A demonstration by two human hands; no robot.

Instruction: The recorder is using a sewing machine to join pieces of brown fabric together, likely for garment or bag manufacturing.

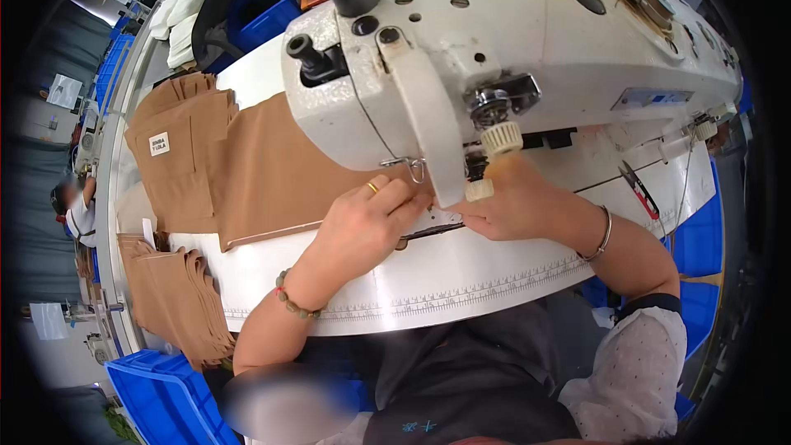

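A white sewing machine (329,128) stands over the white table, its needle area between my two hands. A brown fabric panel (268,165) stretches from the left to beneath the machine head. My left hand (364,222), with a ring and a beaded bracelet, has curled fingers pressed on the panel's near right edge beside the needle area. My right hand (519,206), wearing a metal bangle, is closed in a pinch just right of the needle area. The machine's parts hide some of its fingers, and what its fingertips hold is too small to make out.
Brown fabric pieces with a white label (159,144) lie at the left; another brown stack (177,297) hangs over the table's left edge. Thread snips (641,189) lie right. Blue crates (169,395) stand below the table. A printed ruler (428,305) follows the front edge.
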